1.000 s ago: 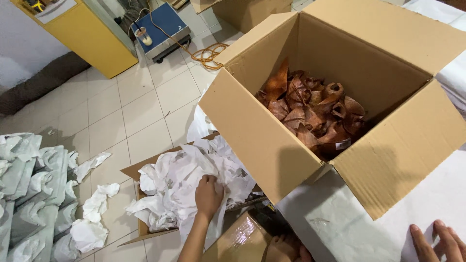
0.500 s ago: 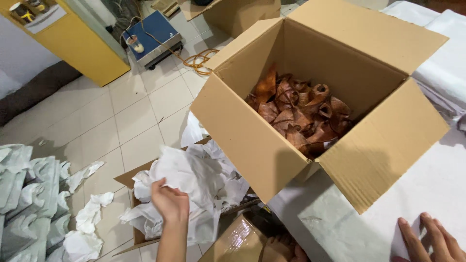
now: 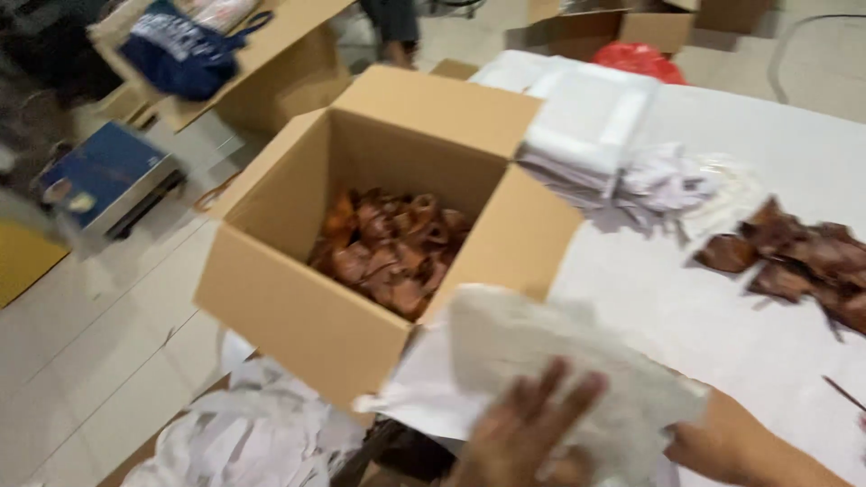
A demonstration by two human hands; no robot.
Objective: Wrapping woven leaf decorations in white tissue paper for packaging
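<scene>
My left hand (image 3: 528, 433) is at the bottom centre with its fingers spread against a crumpled white paper sheet (image 3: 541, 352), which it holds up over the table's near edge. My right hand (image 3: 731, 442) meets the sheet's right edge, and its fingers are hidden under the paper. Just left of the sheet stands an open cardboard box (image 3: 271, 298) with several brown, curled dried pieces (image 3: 388, 252) inside. More of the same brown pieces (image 3: 803, 252) lie on the white-covered table (image 3: 704, 316) to the right.
A stack of white sheets (image 3: 586, 117) and crumpled paper (image 3: 667, 180) lie behind the box, with a red bag (image 3: 640, 59) beyond them. On the tiled floor are a pile of white paper (image 3: 244, 442), a blue scale (image 3: 99, 180) and more cardboard boxes (image 3: 280, 54).
My left hand has come up from the paper pile on the floor with a white sheet, and my right hand now meets it. The view has swung right onto the table.
</scene>
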